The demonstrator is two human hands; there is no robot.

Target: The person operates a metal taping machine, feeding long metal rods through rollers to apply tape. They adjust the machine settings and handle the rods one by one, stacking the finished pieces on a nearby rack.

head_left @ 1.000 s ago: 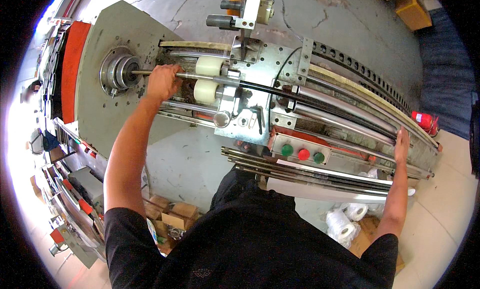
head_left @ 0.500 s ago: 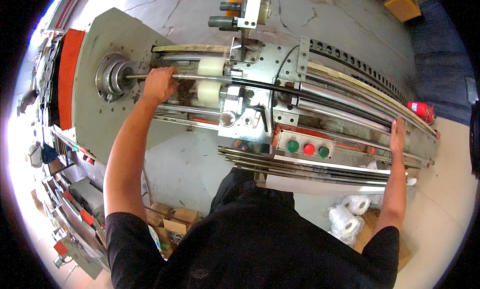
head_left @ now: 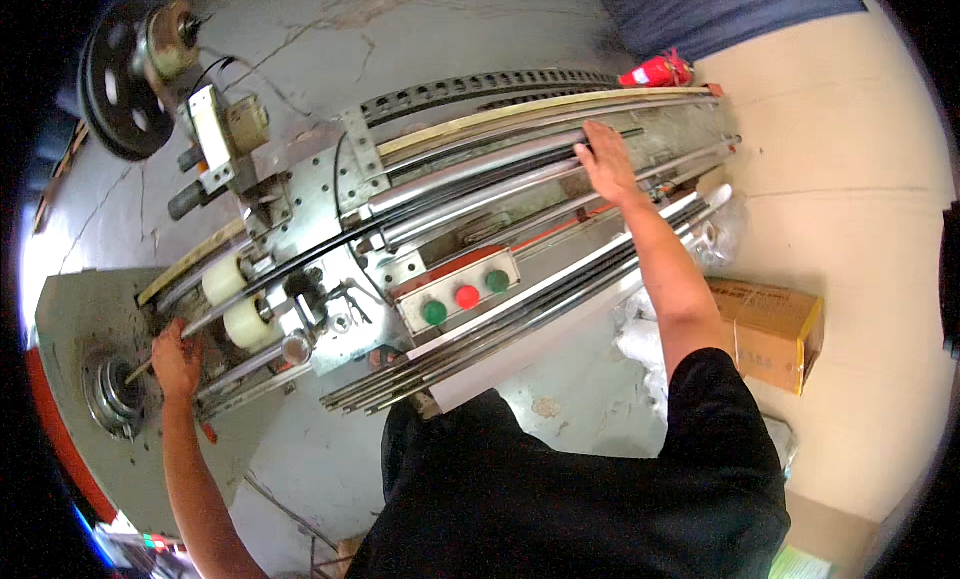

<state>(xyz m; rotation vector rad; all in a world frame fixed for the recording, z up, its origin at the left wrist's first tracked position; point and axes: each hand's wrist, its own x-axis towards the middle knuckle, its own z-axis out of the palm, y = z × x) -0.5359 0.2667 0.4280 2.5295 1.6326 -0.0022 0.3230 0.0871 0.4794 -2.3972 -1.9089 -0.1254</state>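
My left hand (head_left: 176, 361) is closed around the bare end of a long metal rod (head_left: 215, 314), close to the round chuck (head_left: 115, 391). The rod's tip is at the chuck's mouth; how deep it sits I cannot tell. Toward the right the rod runs past white rollers (head_left: 224, 281) and over the carriage plate (head_left: 320, 194), where a dark length (head_left: 340, 241) of it shows. At the far end my right hand (head_left: 608, 167) rests with fingers stretched and thumb apart, against the ends of the dark length and a silver bar (head_left: 500, 157).
A control box (head_left: 460, 297) with green and red buttons sits on the machine's near side. Several loose rods (head_left: 500, 339) lie on a ledge below it. A perforated rail (head_left: 480, 89) and a red extinguisher-like cylinder (head_left: 658, 71) are beyond. A cardboard box (head_left: 765, 329) stands at right.
The view has swung toward the right, so the machine now slants up to the right. Both hands keep their places at the rod's two ends; any slide of the rod is hard to tell.
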